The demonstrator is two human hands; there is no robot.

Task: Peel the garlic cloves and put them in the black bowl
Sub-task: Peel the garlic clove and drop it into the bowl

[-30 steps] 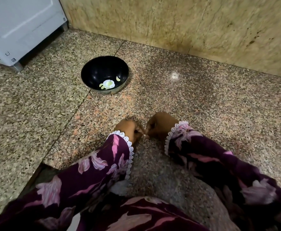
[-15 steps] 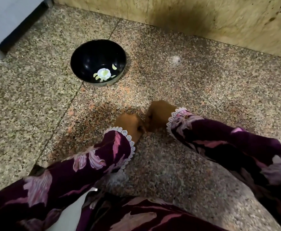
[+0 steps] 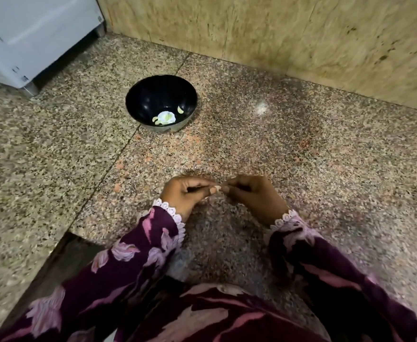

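Observation:
A black bowl point(image 3: 138, 102) stands on the speckled granite floor ahead of me, with a few pale peeled garlic cloves point(image 3: 180, 110) and a white patch at its bottom. Nearer to me, my left hand point(image 3: 186, 195) and my right hand point(image 3: 252, 196) meet fingertip to fingertip. Between them they pinch one small pale garlic clove point(image 3: 217, 189), mostly hidden by the fingers. Both hands hover low over the floor, well short of the bowl.
A yellowish stone wall point(image 3: 276, 33) runs along the back. A white appliance point(image 3: 29, 33) stands on feet at the back left. A dark gap point(image 3: 61, 257) opens in the floor at the lower left. My purple floral sleeves fill the foreground.
The view has tilted back, so the bowl sits farther off. My hands have turned so the fingers face up and the clove between them now shows.

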